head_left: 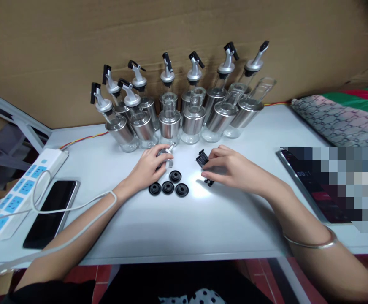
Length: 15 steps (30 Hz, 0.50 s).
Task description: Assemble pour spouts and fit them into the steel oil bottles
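Observation:
My left hand is closed around a silver metal pourer spout just in front of the bottles. My right hand pinches a small black plastic cap piece, and another small black part lies under its fingers. Between the hands, several round black rubber seals lie on the white table. Behind them stand several glass bottles with silver sleeves; the back ones carry black-and-silver pourers, and those at the centre and right front are open-necked.
A white power strip with a cable and a black phone lie at the left. A dark tablet lies at the right, with a patterned cushion behind it. A cardboard wall stands at the back.

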Motion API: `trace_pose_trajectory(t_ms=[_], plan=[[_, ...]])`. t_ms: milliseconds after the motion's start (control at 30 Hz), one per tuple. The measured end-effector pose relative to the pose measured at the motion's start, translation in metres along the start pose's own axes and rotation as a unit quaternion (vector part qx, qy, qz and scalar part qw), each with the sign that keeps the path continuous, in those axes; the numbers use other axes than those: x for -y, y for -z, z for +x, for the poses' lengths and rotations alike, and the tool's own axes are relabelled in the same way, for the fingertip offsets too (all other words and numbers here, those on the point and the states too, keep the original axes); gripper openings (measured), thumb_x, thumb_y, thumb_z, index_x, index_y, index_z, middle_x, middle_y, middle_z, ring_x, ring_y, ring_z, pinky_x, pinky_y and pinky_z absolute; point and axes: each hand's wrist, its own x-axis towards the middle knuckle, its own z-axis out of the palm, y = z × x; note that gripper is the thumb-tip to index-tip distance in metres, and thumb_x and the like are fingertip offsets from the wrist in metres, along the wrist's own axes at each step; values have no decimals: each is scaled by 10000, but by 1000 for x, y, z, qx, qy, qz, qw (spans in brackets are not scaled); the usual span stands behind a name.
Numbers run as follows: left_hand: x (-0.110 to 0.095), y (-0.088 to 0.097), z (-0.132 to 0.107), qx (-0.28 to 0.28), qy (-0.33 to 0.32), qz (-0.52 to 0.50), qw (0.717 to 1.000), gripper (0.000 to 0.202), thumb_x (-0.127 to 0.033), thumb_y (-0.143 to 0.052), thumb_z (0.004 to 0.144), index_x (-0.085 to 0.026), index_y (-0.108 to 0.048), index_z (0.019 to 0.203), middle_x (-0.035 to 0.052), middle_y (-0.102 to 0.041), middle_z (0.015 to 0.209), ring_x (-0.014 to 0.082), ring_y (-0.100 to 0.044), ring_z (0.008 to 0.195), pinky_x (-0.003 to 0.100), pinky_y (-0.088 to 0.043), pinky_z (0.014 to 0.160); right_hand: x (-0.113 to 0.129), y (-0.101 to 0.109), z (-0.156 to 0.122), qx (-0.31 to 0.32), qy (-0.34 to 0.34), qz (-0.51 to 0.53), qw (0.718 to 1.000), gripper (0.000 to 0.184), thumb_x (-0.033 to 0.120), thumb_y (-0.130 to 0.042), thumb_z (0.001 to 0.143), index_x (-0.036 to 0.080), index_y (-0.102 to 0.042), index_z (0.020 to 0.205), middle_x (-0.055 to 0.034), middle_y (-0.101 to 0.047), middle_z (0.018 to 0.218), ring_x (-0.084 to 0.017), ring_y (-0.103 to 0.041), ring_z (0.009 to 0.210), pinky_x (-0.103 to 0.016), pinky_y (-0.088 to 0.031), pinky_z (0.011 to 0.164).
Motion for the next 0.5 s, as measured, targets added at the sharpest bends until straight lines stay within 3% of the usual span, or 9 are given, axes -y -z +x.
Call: trace_pose_trajectory(t_ms=[233, 500], plan=[[1, -1, 0, -5, -5, -1, 1000, 263, -147, -440, 873, -189, -594, 1083, 115, -485, 1310, 242, -491, 1199, 402, -393, 987, -11, -1, 0, -28, -5, -20, 999, 320, 320, -534, 894, 80, -696, 1031, -138, -642, 1016, -261, -567, 965, -416, -456, 884], [0, -1, 0, -4, 0, 1, 1000, 265, -147, -438, 874, -194, -593, 1083, 114, -485, 1314, 244, -490, 1202, 406, -392, 985, -8, 2, -2, 0, -12, -9, 1000, 287, 298, -530, 892, 91, -704, 989, -121, -665, 964, -247, -594, 912, -406, -485, 840]])
